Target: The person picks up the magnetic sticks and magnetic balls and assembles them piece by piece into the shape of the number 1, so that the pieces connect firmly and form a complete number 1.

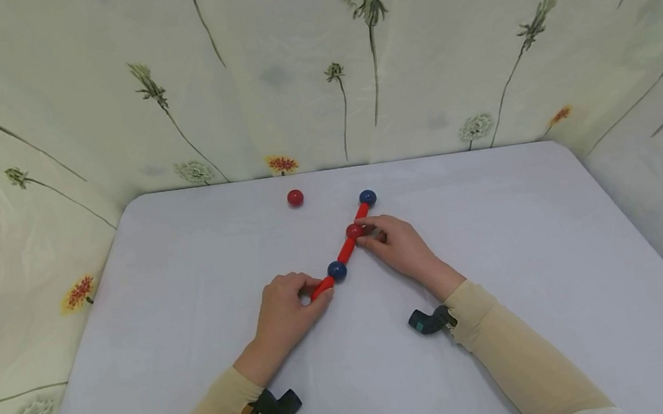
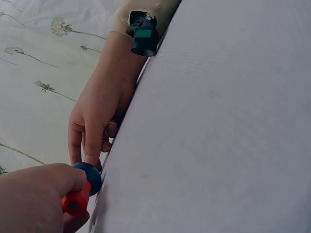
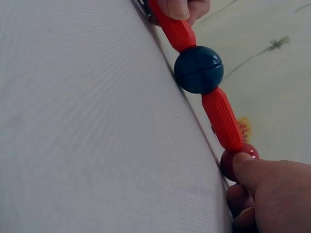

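A chain of red rods and balls runs diagonally over the white table. My left hand (image 1: 286,309) pinches the red rod (image 1: 322,288) at its near end, between thumb and fingers. That rod meets a blue ball (image 1: 337,271), seen large in the right wrist view, where a second red rod (image 3: 222,119) leads on to a red ball (image 1: 354,231). My right hand (image 1: 396,244) grips this red ball with thumb and fingertips. Beyond it, a third red rod (image 1: 362,211) ends in another blue ball (image 1: 368,197).
A loose red ball (image 1: 295,198) lies near the back edge of the table (image 1: 519,229), left of the chain. Flower-patterned cloth (image 1: 271,73) rises behind the table and at its sides. Each wrist carries a small dark camera (image 1: 430,321).
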Demonstrator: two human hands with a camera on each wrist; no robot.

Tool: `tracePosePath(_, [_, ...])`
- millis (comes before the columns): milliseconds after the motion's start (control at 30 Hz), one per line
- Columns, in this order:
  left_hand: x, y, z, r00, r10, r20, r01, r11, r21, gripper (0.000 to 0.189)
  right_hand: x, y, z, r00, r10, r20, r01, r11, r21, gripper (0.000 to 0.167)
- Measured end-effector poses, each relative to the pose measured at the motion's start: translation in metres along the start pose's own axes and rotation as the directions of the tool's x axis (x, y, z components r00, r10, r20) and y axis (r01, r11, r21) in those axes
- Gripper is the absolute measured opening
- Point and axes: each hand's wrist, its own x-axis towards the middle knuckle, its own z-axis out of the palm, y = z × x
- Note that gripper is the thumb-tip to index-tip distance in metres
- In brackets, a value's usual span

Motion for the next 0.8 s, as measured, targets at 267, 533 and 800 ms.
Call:
tracePosePath(267, [0.0006,0.0015,0.0012,1.0,-0.029,0.0,0.029,0.999,0.029,0.021,0.0002,0.0044,0.0016,1.0,0.003,-0.004,-0.003,1.0,-0.002,0.043])
tracePosePath(533, [0.0008,0.0021,0.0024,1.0,-0.005,-0.025,0.006,0.999,0.039,0.02,-0.0004,0.0049,0.0019,1.0,-0.014,-0.013,0.014,1.0,-0.002,0.042])
tracePosePath(800, [0.0003,0.0012,0.0024,0.999,-0.003,-0.033,0.004,0.999,0.037,0.018,-0.0009,0.0027,0.0002,1.0,-0.007,-0.018,0.007,1.0,0.0,0.043])
